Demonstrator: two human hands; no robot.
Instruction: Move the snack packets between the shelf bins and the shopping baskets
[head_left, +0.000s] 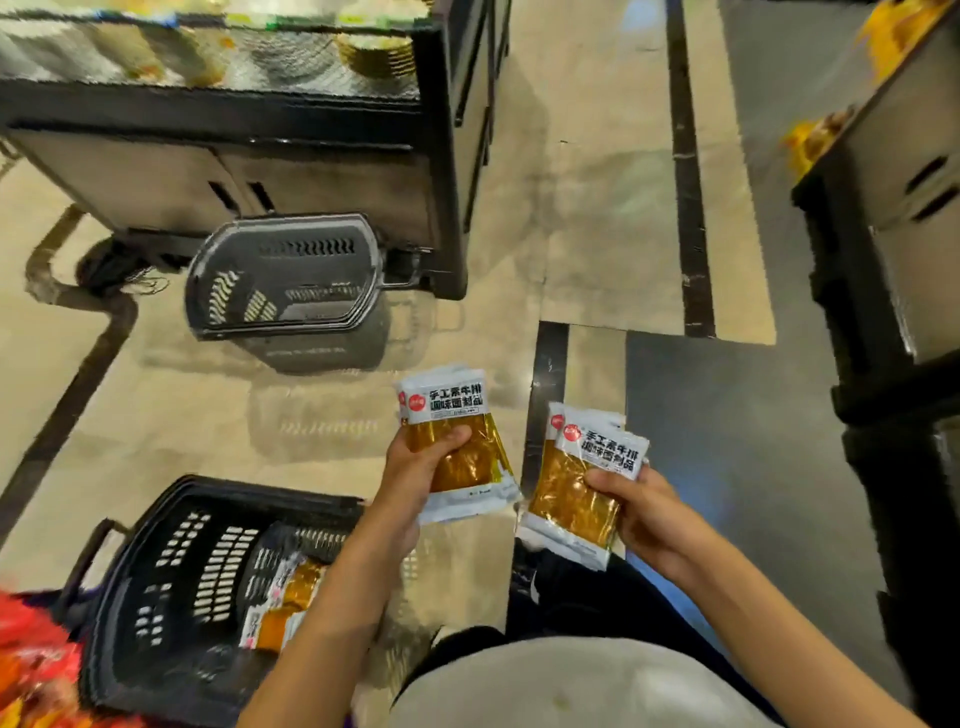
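My left hand (421, 470) grips a small stack of white-and-amber snack packets (462, 415) held upright above the floor. My right hand (641, 512) grips a second stack of the same packets (576, 493), a little lower and to the right. A black shopping basket (156, 571) stands on the floor at the lower left, below my left forearm, with a few matching packets (283, 603) lying inside. Another black basket (234, 280) sits farther off against a shelf unit and shows nothing inside.
A dark-framed shelf unit (332, 156) with blurred bins on top stands at the upper left. A second shelf unit (898, 234) with yellow packets lines the right edge. Red packaging (31, 660) shows at the bottom left corner. Beige tiled floor lies between the units.
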